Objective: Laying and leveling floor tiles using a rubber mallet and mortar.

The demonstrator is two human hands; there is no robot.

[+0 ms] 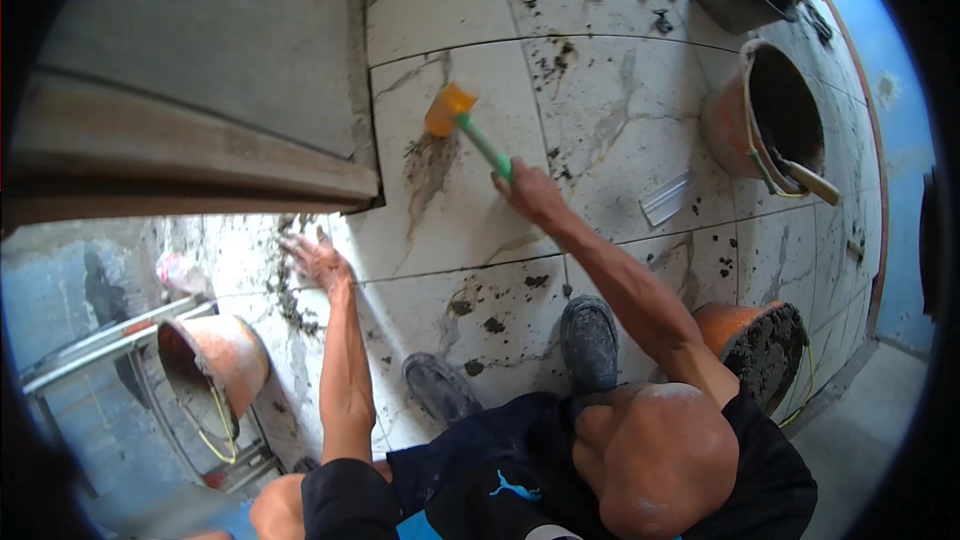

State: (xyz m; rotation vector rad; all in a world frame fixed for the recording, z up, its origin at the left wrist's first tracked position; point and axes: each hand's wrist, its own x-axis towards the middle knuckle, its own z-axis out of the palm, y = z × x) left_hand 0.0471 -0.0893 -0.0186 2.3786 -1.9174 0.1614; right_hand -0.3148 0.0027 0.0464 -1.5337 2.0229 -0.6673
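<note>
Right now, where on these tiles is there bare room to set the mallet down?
The tile between the mallet and the right bucket is mostly bare, short of the white strip. Bare tile too between the left hand and right hand. Mortar clumps crowd by the shoes.

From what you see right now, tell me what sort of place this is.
Probably a tiling job on a building site: mortar-smeared marble-look floor tiles, orange buckets caked with mortar, and a mallet in the right hand.
</note>
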